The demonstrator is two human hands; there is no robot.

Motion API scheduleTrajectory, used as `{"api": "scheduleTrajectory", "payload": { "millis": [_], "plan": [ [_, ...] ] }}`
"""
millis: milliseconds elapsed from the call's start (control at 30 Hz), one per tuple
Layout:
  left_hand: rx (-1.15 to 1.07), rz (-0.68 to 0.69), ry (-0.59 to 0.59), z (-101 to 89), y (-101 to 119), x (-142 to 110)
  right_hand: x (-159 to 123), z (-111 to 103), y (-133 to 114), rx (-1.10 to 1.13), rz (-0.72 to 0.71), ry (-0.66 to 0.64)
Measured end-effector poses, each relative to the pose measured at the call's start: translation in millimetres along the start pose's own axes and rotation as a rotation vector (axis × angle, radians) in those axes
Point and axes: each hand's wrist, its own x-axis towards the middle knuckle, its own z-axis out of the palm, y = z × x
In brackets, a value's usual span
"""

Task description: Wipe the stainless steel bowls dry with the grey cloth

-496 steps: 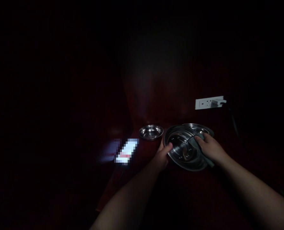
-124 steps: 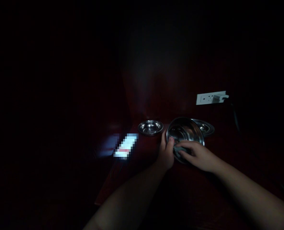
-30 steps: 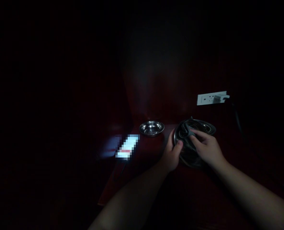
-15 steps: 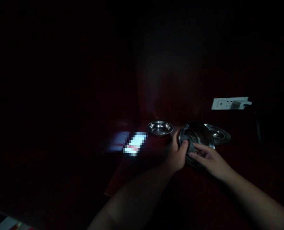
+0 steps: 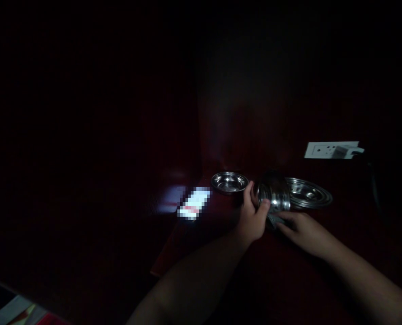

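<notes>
My left hand [image 5: 253, 219] is closed around the near left side of a shiny steel bowl [image 5: 278, 195], thumb on its surface. The bowl is turned on its side, so its outer wall faces me. Just below it, my right hand [image 5: 302, 230] pinches a grey cloth [image 5: 272, 220] against the bowl's lower edge; part of the cloth is hidden behind the fingers. To the left stands a small steel bowl [image 5: 229, 183], upright on the dark red surface. Behind the held bowl, at right, lie wide steel plates or shallow dishes [image 5: 311, 194], apparently stacked.
A lit phone, its screen blurred out [image 5: 194, 203], lies left of the small bowl. A white wall socket [image 5: 333, 150] with a plugged-in adapter and hanging cord is at the right. At the lower left are bright papers or packets [image 5: 21, 311]. Most surroundings are very dark.
The held bowl has turned from its inside facing me to its outer wall facing me. My right hand with the cloth has moved down to its lower edge. The view has swung left.
</notes>
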Motion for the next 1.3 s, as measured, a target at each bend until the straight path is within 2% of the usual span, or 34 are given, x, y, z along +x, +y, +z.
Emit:
{"api": "scheduleTrajectory", "payload": {
  "millis": [300,433,633,733,800,933,1067,1200,1300],
  "plan": [
    [-0.011,0.034,-0.077,2.5,3.7,-2.5,3.5,12.6,13.5,-0.225,0.025,0.178],
    [-0.047,0.034,-0.111,3.8,3.5,-3.3,8.7,17.1,17.9,-0.223,0.177,0.305],
    [-0.126,0.028,-0.234,4.3,8.8,-5.4,12.2,14.0,8.2,0.020,0.348,0.526],
    [-0.164,0.015,-0.295,6.2,9.8,-6.7,9.5,9.8,-0.4,0.256,0.406,0.640],
    [-0.206,0.039,-0.323,8.1,10.2,-7.2,7.4,7.2,-6.8,0.452,0.396,0.684],
    [-0.236,0.088,-0.355,10.5,11.3,-8.6,5.7,4.5,-16.0,0.695,0.313,0.627],
    [-0.190,0.067,-0.381,10.2,10.9,-9.9,5.9,8.6,-14.6,0.685,0.185,0.606],
    [-0.140,0.043,-0.347,8.5,9.0,-9.8,4.3,15.7,-10.4,0.698,0.068,0.466],
    [-0.134,0.042,-0.323,7.9,7.8,-9.5,2.6,17.7,-9.5,0.688,0.037,0.416]
  ]
}}
